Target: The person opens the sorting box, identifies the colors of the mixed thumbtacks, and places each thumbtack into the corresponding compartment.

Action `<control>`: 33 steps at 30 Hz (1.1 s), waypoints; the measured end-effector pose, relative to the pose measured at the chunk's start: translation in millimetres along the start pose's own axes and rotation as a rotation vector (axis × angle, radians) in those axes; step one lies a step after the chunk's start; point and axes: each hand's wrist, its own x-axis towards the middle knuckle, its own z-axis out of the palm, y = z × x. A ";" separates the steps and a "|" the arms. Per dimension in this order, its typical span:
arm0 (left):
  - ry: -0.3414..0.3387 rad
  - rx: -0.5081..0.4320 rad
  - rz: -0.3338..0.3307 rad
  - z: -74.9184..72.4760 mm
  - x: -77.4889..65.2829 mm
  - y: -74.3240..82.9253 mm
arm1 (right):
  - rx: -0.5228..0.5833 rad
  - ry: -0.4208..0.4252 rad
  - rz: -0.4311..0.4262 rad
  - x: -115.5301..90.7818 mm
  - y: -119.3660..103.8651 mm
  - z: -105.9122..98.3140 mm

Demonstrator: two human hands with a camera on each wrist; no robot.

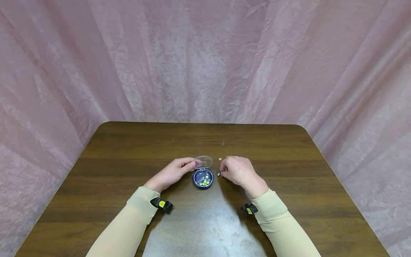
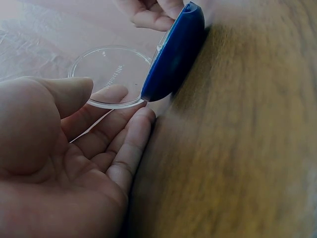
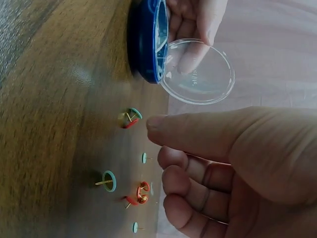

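A round blue pill case (image 1: 203, 179) lies open on the table, its inside split by dividers. Several yellow-green tacks (image 1: 204, 182) sit in its near compartment. My left hand (image 1: 174, 172) pinches the edge of the clear round lid (image 2: 111, 74), thumb on one face and fingers behind it. Right of the case, my right hand (image 1: 237, 170) hovers close over loose thumbtacks, thumb and bent fingers apart with nothing seen between them. Near the thumb tip is a small cluster with a red tack (image 3: 131, 123) and a green tack (image 3: 135, 113).
More thumbtacks lie beside the right fingers, among them a green-rimmed one (image 3: 109, 181) with its pin up and some red ones (image 3: 142, 193). A small pale piece (image 1: 220, 159) lies beyond the right hand. Pink curtains (image 1: 205, 60) hang behind the brown wooden table (image 1: 128, 142).
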 end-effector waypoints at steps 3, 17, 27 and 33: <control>0.003 -0.003 0.004 0.0 -0.4 -2.0 | 0.002 -0.036 0.014 0.2 -1.2 1.2; -0.015 -0.033 0.044 0.1 2.6 -6.2 | 0.003 -0.047 -0.003 0.3 -0.5 10.0; 0.001 0.010 0.021 -0.5 1.3 -4.0 | -0.034 -0.027 -0.025 0.1 1.7 9.8; 0.004 0.000 0.013 -0.3 1.3 -4.1 | -0.015 -0.050 -0.025 -0.6 3.4 8.0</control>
